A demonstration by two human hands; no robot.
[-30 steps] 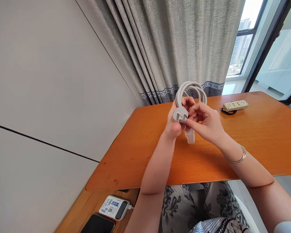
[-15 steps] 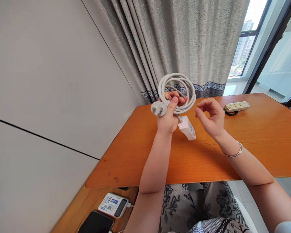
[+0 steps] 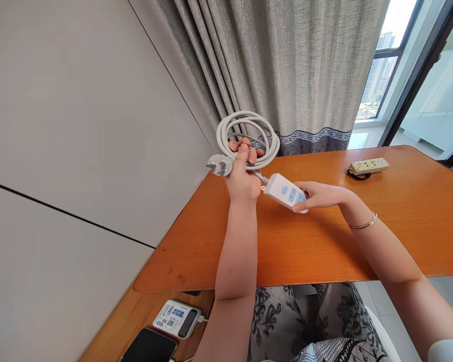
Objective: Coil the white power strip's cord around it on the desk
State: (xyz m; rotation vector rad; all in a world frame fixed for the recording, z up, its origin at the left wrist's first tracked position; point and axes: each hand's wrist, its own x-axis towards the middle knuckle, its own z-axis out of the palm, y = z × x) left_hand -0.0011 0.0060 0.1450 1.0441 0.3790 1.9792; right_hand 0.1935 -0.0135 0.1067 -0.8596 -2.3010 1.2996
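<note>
My left hand [image 3: 245, 168] is closed round a coiled white power cord [image 3: 269, 151], whose loops rise above the fingers. A round white plug [image 3: 220, 165] with metal prongs sticks out at the left of that hand. From the coil the cord runs down to a small white power strip [image 3: 278, 187] with pale blue sockets and its face up. My right hand [image 3: 315, 195] grips the strip's right end, thumb over the front and fingers behind, partly hidden. Both hands are raised over the orange-brown wooden table [image 3: 362, 241].
A second, cream power strip [image 3: 369, 166] with a black cord [image 3: 358, 175] lies at the table's back right. On a lower wooden surface at left sit a white power bank [image 3: 177, 318] and a black phone [image 3: 150, 346]. A grey curtain [image 3: 294, 65] hangs behind.
The coil and plug have moved left with my left hand. My right hand, empty before, has come down and taken the white power strip, which has turned to show its sockets.
</note>
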